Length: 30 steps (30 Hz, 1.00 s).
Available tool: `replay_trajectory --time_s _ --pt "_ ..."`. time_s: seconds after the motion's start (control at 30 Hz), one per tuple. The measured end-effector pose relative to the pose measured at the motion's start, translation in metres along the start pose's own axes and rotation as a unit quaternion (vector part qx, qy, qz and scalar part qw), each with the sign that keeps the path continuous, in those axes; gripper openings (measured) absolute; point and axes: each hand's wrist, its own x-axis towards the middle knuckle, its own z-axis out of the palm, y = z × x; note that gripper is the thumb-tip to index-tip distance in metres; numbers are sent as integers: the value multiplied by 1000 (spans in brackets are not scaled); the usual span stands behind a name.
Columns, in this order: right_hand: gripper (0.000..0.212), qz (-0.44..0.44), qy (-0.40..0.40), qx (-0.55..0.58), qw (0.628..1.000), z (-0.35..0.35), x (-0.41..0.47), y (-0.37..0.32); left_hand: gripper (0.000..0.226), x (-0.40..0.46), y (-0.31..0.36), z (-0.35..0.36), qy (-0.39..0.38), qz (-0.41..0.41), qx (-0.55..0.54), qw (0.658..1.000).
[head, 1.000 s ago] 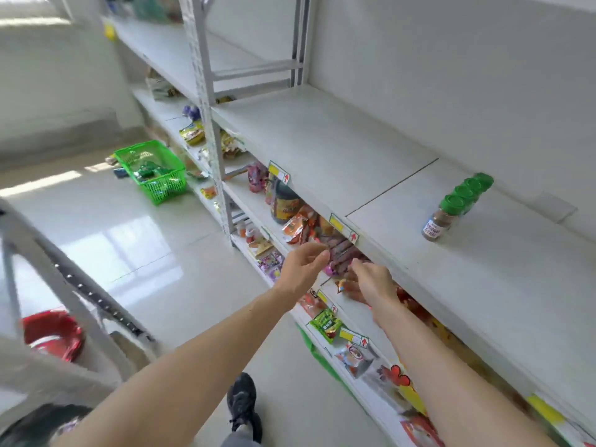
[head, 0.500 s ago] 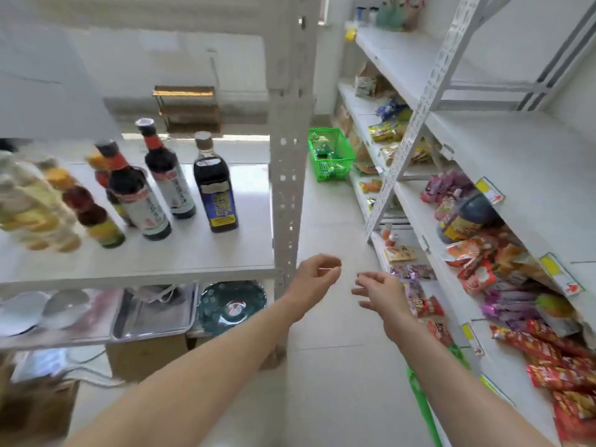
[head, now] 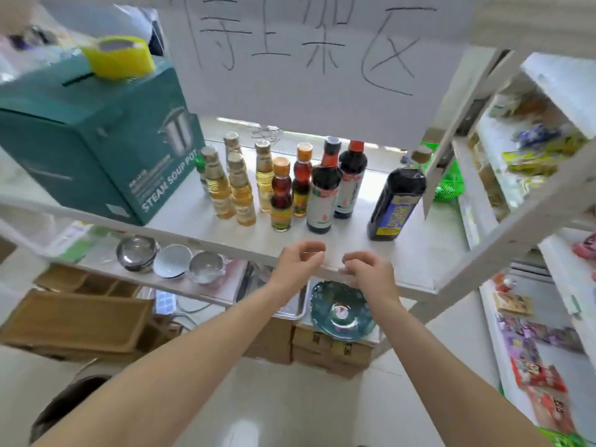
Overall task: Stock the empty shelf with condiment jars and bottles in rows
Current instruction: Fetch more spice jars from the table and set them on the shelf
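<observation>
Hovering at shelf edge (head: 380, 279): left hand (head: 298, 264), right hand (head: 371, 274), both loosely curled, holding nothing. Condiment bottles (head: 280, 191) stand clustered mid-shelf; large dark bottle (head: 396, 201) stands apart to their right.

- both bare arms stretched forward, side by side
- left hand (head: 298, 262) loosely curled, holding nothing
- right hand (head: 371, 272) same, fingers bent, empty

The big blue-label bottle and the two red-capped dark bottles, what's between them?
Nothing: in the head view, bare white shelf separates the blue-label bottle from the red-capped dark bottles.
</observation>
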Motion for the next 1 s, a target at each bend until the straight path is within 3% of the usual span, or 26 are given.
replay_trajectory --time_s 0.2,0.43,0.6,0.77,0.9,1.0 --pt "16 -54 -86 -55 993 82 8 -40 20 11 -16 -85 94 -9 -27 995" --pt "8 -205 -176 -162 949 154 23 -97 19 31 -12 -155 201 -5 -46 979" --pt "16 -342 -201 -274 876 203 32 -148 19 52 -9 -197 259 -2 -43 965" --pt "23 -454 -170 -390 783 265 57 -195 23 78 -19 -235 290 -22 -20 957" --pt "28 -442 -144 -513 721 318 95 -226 29 96 -24 -261 255 -50 -21 965" --pt "42 -374 -140 -620 676 349 114 -238 35 106 -29 -278 223 -64 -13 973"
